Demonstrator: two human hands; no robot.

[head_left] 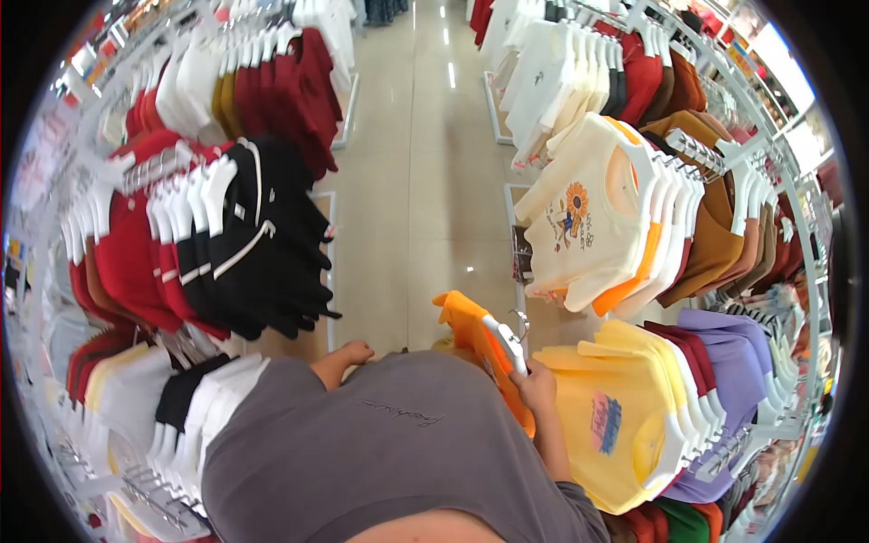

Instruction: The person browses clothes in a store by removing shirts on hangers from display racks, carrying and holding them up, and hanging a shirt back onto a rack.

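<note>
The hook (522,319) could snag the yellow T-shirt (605,412) if we swing it close; tilting the white hanger (504,343) could let the orange garment (469,323) slip off. That garment hangs just left of the yellow T-shirt, beside our right hand (537,384), whose fingers close around the hanger. Our left hand (358,351), farther left of the T-shirt, is curled; we cannot tell whether it holds anything.

A clothing shop, shown by rows of shirts (597,258) on white hangers (213,195) flanking a tiled aisle (407,208).
</note>
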